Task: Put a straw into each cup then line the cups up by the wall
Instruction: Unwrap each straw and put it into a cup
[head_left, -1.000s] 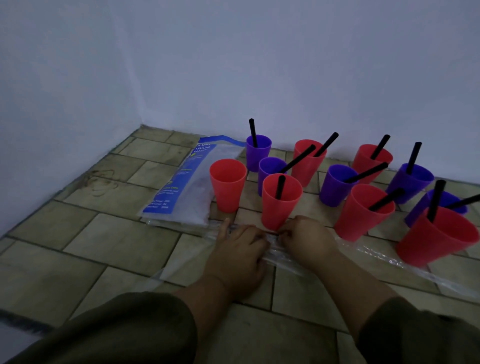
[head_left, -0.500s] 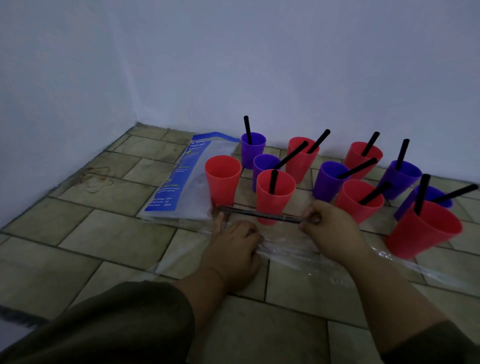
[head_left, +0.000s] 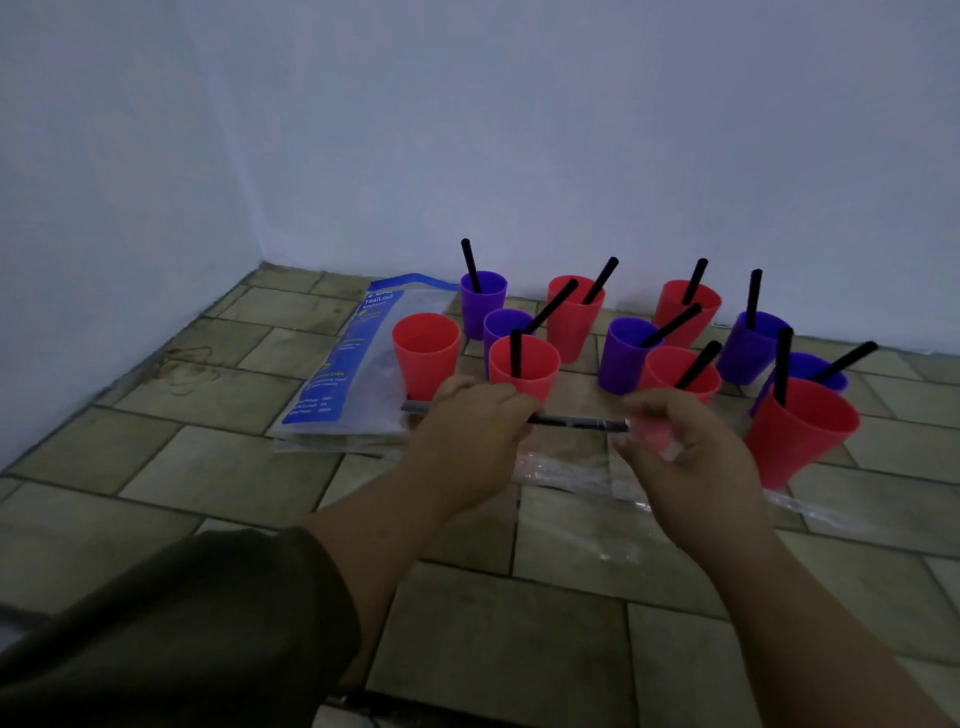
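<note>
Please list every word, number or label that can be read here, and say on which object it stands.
"TRAILING": on the blue strip of the plastic package lying on the floor, near its top.
The line above and below it, and the small lines lower on the strip: too blurred to read.
Cups, straws and wall: no text.

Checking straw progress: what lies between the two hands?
In the head view, a black straw spans between the left hand and right hand, held at both ends.

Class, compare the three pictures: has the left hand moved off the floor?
Yes. The left hand has lifted off the floor tiles and now grips the black straw near the empty red cup.
</note>
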